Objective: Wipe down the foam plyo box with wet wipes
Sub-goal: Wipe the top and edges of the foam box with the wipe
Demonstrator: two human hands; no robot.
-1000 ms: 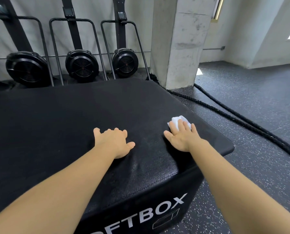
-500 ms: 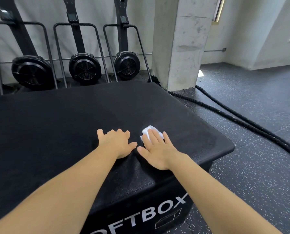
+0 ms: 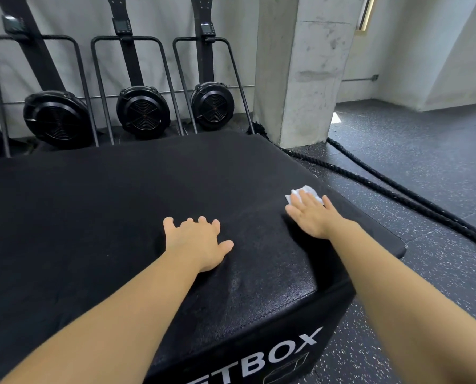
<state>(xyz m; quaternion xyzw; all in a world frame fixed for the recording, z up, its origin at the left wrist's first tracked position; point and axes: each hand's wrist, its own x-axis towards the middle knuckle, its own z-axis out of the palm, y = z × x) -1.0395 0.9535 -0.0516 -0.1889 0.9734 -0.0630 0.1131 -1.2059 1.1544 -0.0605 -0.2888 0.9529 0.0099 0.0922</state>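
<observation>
Head cam: right hand (image 3: 311, 217) flat, pressing wet wipe (image 3: 306, 193) on foam plyo box (image 3: 106, 217)
Left hand (image 3: 196, 242): spread flat, empty
Risk: wipe near edge, overshoot probably drops it

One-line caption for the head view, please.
Right hand presses a white wet wipe on the black foam plyo box top; left hand rests flat nearby.

Wide box top (image 3: 93, 217) free ahead and left of left hand (image 3: 195, 242); gap between hands passable. Just right of right hand (image 3: 311, 217), box edge drops off. Beyond fingertips: pillar (image 3: 300, 70), fan machines (image 3: 142, 112); ropes (image 3: 397, 189) on floor.
</observation>
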